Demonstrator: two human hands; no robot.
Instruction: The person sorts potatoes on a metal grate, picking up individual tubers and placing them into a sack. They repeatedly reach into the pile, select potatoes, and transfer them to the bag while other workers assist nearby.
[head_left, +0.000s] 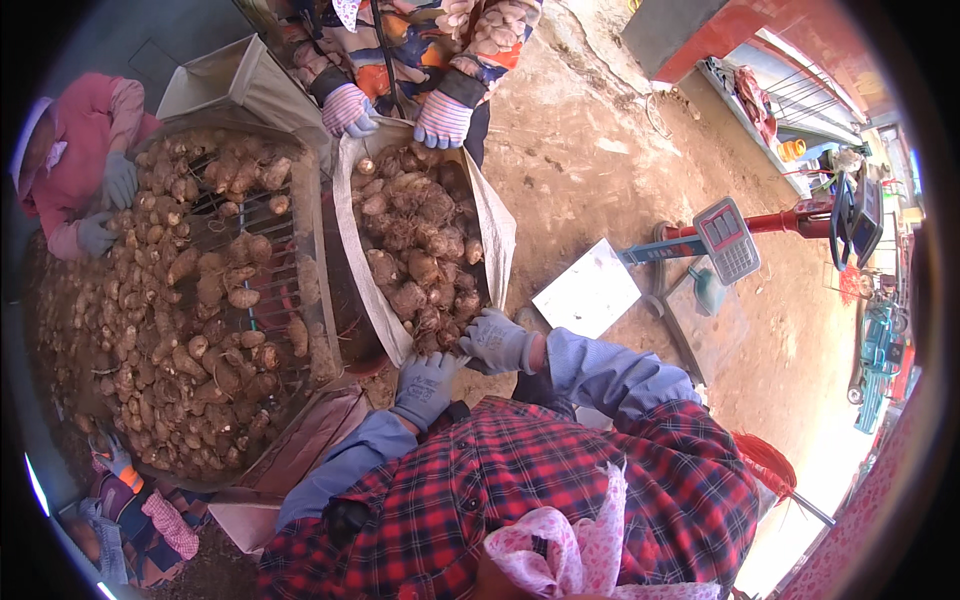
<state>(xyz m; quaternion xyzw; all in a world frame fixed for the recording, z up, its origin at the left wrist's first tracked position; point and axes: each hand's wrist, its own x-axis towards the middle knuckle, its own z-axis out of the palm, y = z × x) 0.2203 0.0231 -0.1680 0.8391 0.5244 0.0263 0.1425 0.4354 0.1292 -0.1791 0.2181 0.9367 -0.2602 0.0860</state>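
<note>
My left hand (425, 388), in a grey work glove, grips the near rim of a white woven sack (363, 279). Close to it, my right hand (495, 341), gloved alike, also holds the sack's rim, on the right side. The sack's mouth is stretched wide and hairy brown taro corms (421, 225) fill it nearly to the top. Across from me, a co-worker's two striped gloves (444, 118) hold the far rim.
On the left stands a slatted sorting table (319, 300) heaped with taro corms (172, 360); two more people work there. To the right are a platform scale (592, 289) with its display (726, 238) and a teal scoop (707, 291). A pale bin (217, 82) stands behind.
</note>
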